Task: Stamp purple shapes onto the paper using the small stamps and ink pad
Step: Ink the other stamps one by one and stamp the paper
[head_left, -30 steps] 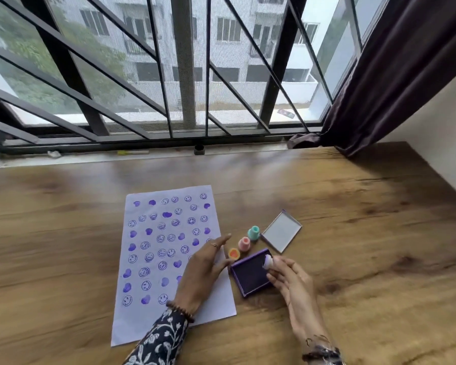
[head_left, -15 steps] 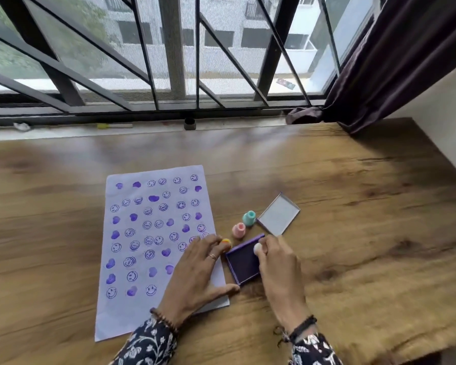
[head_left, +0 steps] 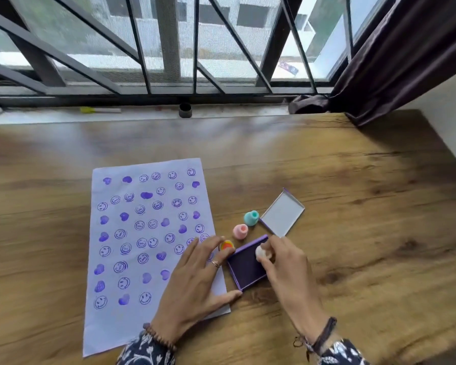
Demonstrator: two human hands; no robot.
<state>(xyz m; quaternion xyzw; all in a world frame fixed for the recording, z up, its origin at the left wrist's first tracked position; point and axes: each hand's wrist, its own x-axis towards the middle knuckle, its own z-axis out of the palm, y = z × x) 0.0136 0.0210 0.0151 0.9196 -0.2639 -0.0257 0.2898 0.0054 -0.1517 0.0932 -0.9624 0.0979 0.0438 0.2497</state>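
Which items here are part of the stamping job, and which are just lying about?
In use: paper, ink pad, white stamp in the right hand, left hand, orange stamp, pink stamp, teal stamp, pad lid.

Lying about: yellow-capped pen and small dark cup on the sill.

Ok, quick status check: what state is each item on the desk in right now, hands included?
ink pad: open, steadied by the left hand
lid: off, lying inside-up behind the pad
white stamp: held in the right hand, on the pad
left hand: flat on the paper, holding nothing
right hand: pinching the white stamp
orange stamp: idle on the desk
pink stamp: standing idle
teal stamp: standing idle
paper: flat, mostly covered in purple prints
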